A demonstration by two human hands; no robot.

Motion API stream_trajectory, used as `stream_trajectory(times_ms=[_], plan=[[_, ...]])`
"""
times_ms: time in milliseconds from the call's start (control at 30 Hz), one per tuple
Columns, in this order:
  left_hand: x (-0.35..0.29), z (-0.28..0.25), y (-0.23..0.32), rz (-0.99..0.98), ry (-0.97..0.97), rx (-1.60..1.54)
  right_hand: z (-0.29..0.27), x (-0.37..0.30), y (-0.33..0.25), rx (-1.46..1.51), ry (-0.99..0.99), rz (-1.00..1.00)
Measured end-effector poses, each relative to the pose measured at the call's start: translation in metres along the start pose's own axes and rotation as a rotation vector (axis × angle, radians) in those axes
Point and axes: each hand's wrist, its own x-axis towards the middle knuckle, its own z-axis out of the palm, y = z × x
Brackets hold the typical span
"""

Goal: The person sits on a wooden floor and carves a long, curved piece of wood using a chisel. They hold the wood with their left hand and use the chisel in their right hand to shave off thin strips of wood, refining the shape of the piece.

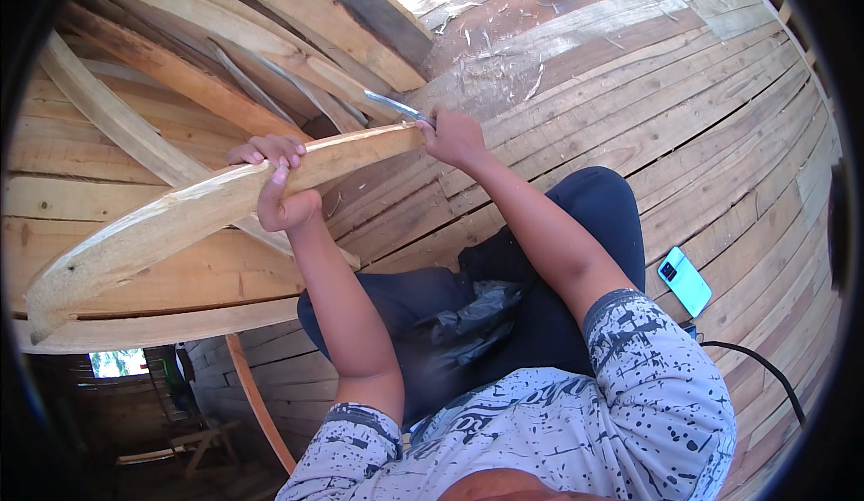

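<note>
A long, curved wooden plank [162, 213] with a pale, freshly cut upper edge slants from the far left toward the middle. My left hand [286, 186] is closed round it, with the fingers over the top edge and the thumb on the near side. At the plank's right end, my right hand [454, 138] is closed on a narrow, shiny metal blade [396, 106]. The blade points left and lies just above the wood; its handle is hidden in my fist.
More curved timbers [117, 123] and boards lie at the upper left. Shavings [531, 82] are scattered over the plank floor [576, 123]. A light blue phone [686, 282] rests at my right, near a black cable [769, 366]. Crumpled dark plastic [477, 312] lies on my lap.
</note>
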Motion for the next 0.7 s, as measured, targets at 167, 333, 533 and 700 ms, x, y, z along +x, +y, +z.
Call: stream_trajectory(times_ms=[167, 333, 533, 700], plan=[[0.003, 0.003, -0.001, -0.008, 0.002, -0.017, 0.003, 0.003, 0.000, 0.273, -0.022, 0.108], [0.004, -0.001, -0.003, -0.010, -0.001, -0.019, 0.003, 0.012, 0.011, 0.436, -0.268, 0.249], [0.003, -0.005, 0.001, -0.009, -0.005, -0.012, -0.020, 0.005, -0.028, 0.261, -0.348, 0.178], [0.005, 0.001, -0.004, 0.000, -0.011, -0.013, -0.016, 0.004, -0.023, 0.274, -0.325, 0.186]])
